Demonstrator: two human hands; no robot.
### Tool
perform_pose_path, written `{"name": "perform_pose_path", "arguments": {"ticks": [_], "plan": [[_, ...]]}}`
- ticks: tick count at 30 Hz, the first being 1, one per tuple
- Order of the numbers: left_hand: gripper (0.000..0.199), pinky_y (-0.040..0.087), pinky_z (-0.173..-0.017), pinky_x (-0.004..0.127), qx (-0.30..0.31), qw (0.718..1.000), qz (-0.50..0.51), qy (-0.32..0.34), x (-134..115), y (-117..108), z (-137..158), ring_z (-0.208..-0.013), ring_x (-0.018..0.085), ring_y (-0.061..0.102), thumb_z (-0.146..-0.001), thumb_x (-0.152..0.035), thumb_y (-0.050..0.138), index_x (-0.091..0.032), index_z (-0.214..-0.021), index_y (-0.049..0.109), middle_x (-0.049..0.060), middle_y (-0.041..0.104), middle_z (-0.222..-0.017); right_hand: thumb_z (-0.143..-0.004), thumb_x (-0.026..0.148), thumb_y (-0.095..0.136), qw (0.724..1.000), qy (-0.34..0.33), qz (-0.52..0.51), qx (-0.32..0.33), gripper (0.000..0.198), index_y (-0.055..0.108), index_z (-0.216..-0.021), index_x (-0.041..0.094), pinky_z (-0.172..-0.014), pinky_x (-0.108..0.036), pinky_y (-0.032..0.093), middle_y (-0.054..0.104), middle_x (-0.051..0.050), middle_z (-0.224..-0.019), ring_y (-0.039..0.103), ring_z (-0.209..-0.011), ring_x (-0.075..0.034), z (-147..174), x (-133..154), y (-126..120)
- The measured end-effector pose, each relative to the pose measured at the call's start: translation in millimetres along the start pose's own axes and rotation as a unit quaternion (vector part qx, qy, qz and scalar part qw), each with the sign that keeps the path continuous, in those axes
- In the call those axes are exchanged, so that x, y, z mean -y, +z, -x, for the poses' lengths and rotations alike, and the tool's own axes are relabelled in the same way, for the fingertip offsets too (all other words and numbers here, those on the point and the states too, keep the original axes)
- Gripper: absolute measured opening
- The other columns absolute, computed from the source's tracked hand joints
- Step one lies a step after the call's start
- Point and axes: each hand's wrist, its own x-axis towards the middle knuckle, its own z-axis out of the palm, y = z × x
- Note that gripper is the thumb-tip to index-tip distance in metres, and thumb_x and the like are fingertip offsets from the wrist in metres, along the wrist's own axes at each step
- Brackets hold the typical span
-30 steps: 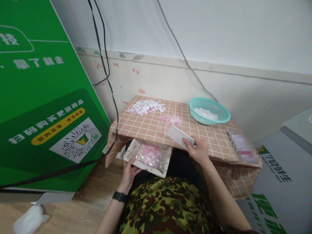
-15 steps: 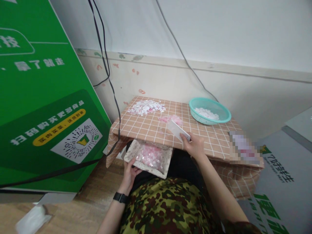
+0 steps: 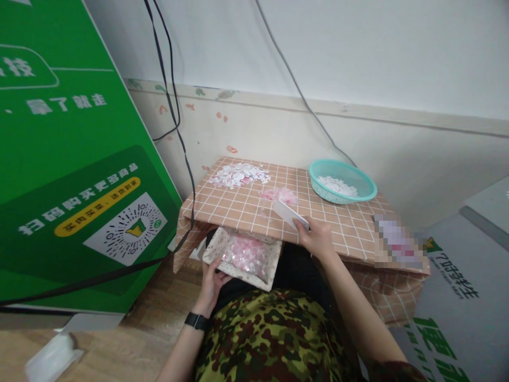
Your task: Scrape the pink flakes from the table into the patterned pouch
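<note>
At the table's front edge, my left hand (image 3: 214,278) grips the near left rim of a pale speckled square tray (image 3: 258,281). Pink and clear shiny flakes (image 3: 243,253) lie inside the tray. My right hand (image 3: 316,236) is closed around one end of a flat white scraper-like card (image 3: 287,213), tilted over the cloth. Just beyond the card's far end is a thin spread of pink flakes (image 3: 280,195). A heap of white flat pieces (image 3: 239,175) rests on the left of the table. More white pieces (image 3: 337,185) are in a turquoise plastic basket (image 3: 366,183) at the back right.
A brown checked cloth (image 3: 338,223) covers the table. At its right end lies a pixelated flat object (image 3: 397,241). A tall green cabinet (image 3: 79,132) stands left, with black cables (image 3: 175,106) hanging beside it. Behind is the wall (image 3: 258,127); a grey panel (image 3: 457,276) stands right.
The white card in my right hand has turned and dipped slightly, so its broad face looks narrower. My left hand and the tray have stayed almost in place.
</note>
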Motion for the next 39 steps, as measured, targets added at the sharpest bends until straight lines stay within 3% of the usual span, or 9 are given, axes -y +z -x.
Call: {"name": "perform_pose_path", "arguments": {"ticks": [9, 13, 23, 30, 36, 39], "plan": [[0.069, 0.060, -0.077, 0.050, 0.012, 1.000, -0.007, 0.021, 4.7, -5.4, -4.5, -0.087, 0.027, 0.073, -0.082, -0.037, 0.073, -0.033, -0.143, 0.043, 0.015, 0.063, -0.133, -0.096, 0.041, 0.055, 1.000, 0.000, -0.016, -0.002, 0.035, 0.071, -0.073, 0.020, -0.052, -0.030, 0.035, 0.065, -0.005, -0.055, 0.058, -0.047, -0.017, 22.3, 13.2, -13.6], [0.067, 0.060, -0.076, 0.048, 0.010, 1.000, -0.005, 0.019, 4.0, -3.9, -3.7, -0.084, 0.026, 0.072, -0.083, -0.035, 0.071, -0.033, -0.143, 0.042, 0.015, 0.064, -0.132, -0.098, 0.042, 0.053, 0.997, 0.001, -0.064, 0.044, 0.037, 0.072, -0.076, 0.021, -0.052, -0.029, 0.036, 0.068, -0.005, -0.058, 0.061, -0.049, -0.017, 12.7, 18.7, -4.7], [0.064, 0.060, -0.080, 0.050, 0.017, 1.000, 0.001, 0.022, 3.2, -4.7, -1.2, -0.088, 0.026, 0.072, -0.085, -0.037, 0.071, -0.031, -0.142, 0.042, 0.015, 0.063, -0.130, -0.096, 0.044, 0.055, 0.998, 0.024, -0.060, 0.022, 0.037, 0.070, -0.070, 0.021, -0.050, -0.030, 0.035, 0.064, -0.005, -0.054, 0.057, -0.046, -0.018, 9.6, 21.2, 0.3], [0.066, 0.061, -0.078, 0.050, 0.018, 1.000, -0.002, 0.016, 4.5, -4.8, -3.8, -0.087, 0.026, 0.073, -0.084, -0.037, 0.071, -0.033, -0.142, 0.041, 0.014, 0.062, -0.133, -0.097, 0.043, 0.051, 0.994, 0.012, -0.085, 0.068, 0.039, 0.070, -0.073, 0.019, -0.052, -0.029, 0.033, 0.064, -0.005, -0.056, 0.058, -0.049, -0.017, -11.2, 22.2, 18.2], [0.063, 0.061, -0.079, 0.052, 0.015, 1.000, -0.001, 0.016, 1.5, -1.8, -0.1, -0.086, 0.026, 0.073, -0.085, -0.037, 0.071, -0.032, -0.140, 0.042, 0.014, 0.062, -0.133, -0.095, 0.048, 0.053, 0.988, 0.015, -0.124, 0.096, 0.044, 0.068, -0.067, 0.019, -0.052, -0.028, 0.033, 0.061, -0.004, -0.053, 0.056, -0.049, -0.016, -18.0, 22.5, 16.5], [0.062, 0.061, -0.079, 0.053, 0.017, 1.000, -0.005, 0.020, 0.6, -1.0, 1.4, -0.087, 0.026, 0.073, -0.085, -0.037, 0.071, -0.032, -0.139, 0.042, 0.014, 0.061, -0.134, -0.095, 0.049, 0.055, 0.982, 0.020, -0.155, 0.104, 0.041, 0.074, -0.076, 0.018, -0.054, -0.028, 0.035, 0.064, -0.004, -0.057, 0.057, -0.051, -0.016, -16.5, 24.8, 14.3]]}}
